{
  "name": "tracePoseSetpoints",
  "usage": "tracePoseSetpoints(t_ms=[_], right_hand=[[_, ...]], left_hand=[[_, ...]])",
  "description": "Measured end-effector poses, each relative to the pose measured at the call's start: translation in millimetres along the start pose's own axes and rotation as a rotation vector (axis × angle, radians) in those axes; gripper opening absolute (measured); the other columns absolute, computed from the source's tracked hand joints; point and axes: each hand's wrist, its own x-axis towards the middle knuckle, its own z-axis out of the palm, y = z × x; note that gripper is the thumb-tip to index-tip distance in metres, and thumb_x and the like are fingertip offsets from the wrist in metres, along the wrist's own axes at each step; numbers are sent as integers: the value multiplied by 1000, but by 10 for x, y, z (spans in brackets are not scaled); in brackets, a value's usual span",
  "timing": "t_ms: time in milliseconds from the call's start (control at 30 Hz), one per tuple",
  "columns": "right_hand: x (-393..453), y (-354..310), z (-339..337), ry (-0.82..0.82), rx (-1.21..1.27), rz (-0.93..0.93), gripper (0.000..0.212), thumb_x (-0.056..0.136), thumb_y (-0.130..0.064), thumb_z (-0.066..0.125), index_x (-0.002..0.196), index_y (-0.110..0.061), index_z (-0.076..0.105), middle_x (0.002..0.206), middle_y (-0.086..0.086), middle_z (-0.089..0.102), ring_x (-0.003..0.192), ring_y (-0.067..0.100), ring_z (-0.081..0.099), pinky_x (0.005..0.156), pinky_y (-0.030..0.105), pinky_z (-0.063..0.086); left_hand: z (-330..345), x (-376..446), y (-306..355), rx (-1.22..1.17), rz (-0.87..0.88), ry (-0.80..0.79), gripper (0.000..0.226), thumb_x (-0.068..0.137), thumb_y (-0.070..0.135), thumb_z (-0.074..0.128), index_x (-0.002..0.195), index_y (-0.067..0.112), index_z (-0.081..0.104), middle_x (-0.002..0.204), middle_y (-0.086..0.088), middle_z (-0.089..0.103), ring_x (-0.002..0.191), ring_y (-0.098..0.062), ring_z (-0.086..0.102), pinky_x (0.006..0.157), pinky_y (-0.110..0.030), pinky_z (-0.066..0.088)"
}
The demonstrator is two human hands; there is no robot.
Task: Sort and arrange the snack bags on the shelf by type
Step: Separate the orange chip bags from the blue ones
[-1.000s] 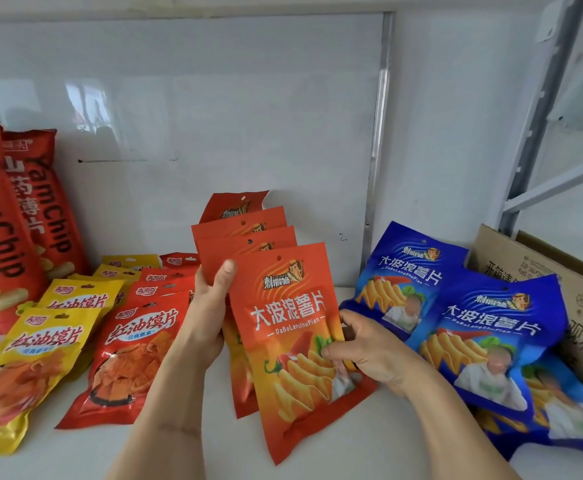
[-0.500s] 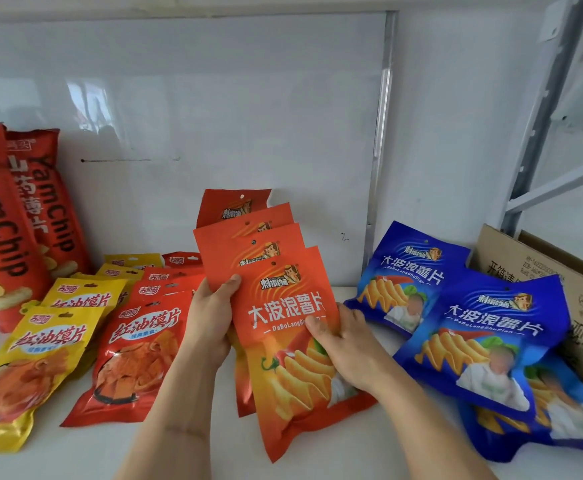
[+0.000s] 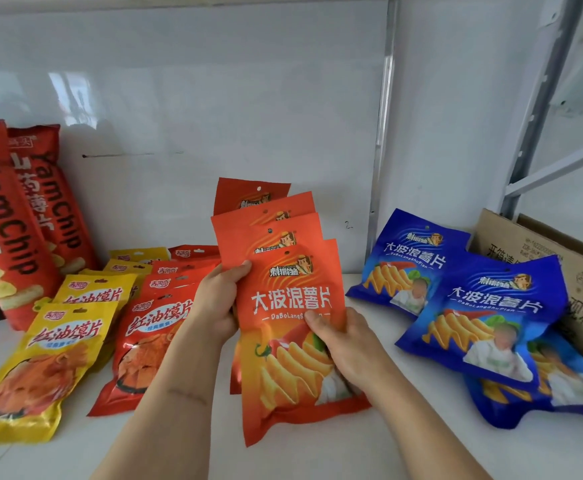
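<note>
Head view, shelf board [image 3: 387, 455]. Item held: orange chip bags [image 3: 283, 306], four counted, fanned and overlapped in a stack at centre frame, long axis running 12 to 6 o'clock, tilted slightly with the tops toward 12 and the hang-holes uppermost; the bottom of the front bag is rested on or just above the shelf, which of the two cannot be told. The stack is gripped at its 9 o'clock edge by the left hand [image 3: 219, 306], thumb curled over the front bag, fingers hidden behind. The front bag is pinched at its 3 o'clock side by the right hand [image 3: 345, 344], thumb laid across the printed face, fingers tucked behind. At 3 o'clock of the stack: blue chip bags [image 3: 484, 317], three counted, laid overlapping and leaned back, tops toward 12. Behind them at 2 o'clock: cardboard box [image 3: 567, 268], touched by the blue bags. At 9 o'clock: red flat bags [image 3: 151, 337], at least four seen in a receding row, partly covered by the left forearm. Further toward 9: yellow flat bags [image 3: 58, 358], four seen in a row. At 10 o'clock: YamChip bags [image 3: 9, 230], two counted, stood upright against the white back panel [image 3: 214, 116]. At 1 o'clock: metal upright [image 3: 382, 133].
</note>
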Motion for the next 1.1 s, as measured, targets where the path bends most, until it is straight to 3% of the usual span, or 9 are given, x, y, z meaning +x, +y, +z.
tracePoseSetpoints(t_ms=[100,167,267,367,533,600,767,967,1100], right_hand=[[-81,-77,70,11,8,38,42,83,-67,60,107,-33,56,103,-18,67,86,-3,63,65,15,45],[-85,-99,142,39,-39,36,43,82,-71,58,104,-34,60,101,-17,69,86,-1,65,69,18,48],[-14,-35,317,109,-165,46,81,62,-95,44,115,-35,59,109,-13,68,96,9,67,87,37,56],[32,28,426,175,-254,85,102,50,-105,32,119,-34,55,113,-8,65,100,15,65,90,45,55],[-6,-34,573,259,-373,141,76,76,-86,44,124,-27,50,118,-2,61,106,21,61,94,47,52],[11,-42,622,288,-394,149,75,78,-84,44,125,-27,50,119,-2,61,106,21,61,95,47,51],[83,-81,659,314,-362,152,76,75,-85,47,124,-27,48,120,-3,61,108,21,61,96,48,51],[81,-111,660,350,-270,164,69,70,-84,56,114,-31,46,119,-5,65,104,19,65,96,48,52],[59,-147,629,369,-229,160,65,77,-71,64,121,-26,47,120,-6,65,103,17,65,93,39,53]], left_hand=[[-19,74,81,77,-24,-9,17,94,15,70,109,11,64,86,-16,78,69,-31,76,62,-44,62],[-33,116,117,138,-40,-8,16,95,14,68,110,11,63,88,-17,77,71,-32,75,66,-46,62],[-54,192,139,254,-67,-16,16,98,15,64,112,11,60,94,-17,74,76,-32,73,72,-46,61],[-75,259,162,396,-89,-19,19,99,19,63,114,8,62,98,-18,74,82,-33,73,76,-46,60],[-54,421,137,630,-5,31,55,95,32,67,137,2,50,129,-19,65,112,-39,66,98,-46,53],[-2,418,127,696,59,46,59,98,26,63,145,-1,40,137,-19,57,123,-40,59,93,-35,48],[4,491,42,868,119,87,56,103,21,52,149,-1,31,141,-24,52,124,-40,56,81,-36,43],[-10,571,124,989,123,71,73,104,36,49,154,-1,12,149,-26,44,129,-43,53,104,-48,48],[-46,520,107,1030,290,90,78,100,37,55,155,-3,15,157,-23,29,144,-40,33,119,-48,31]])
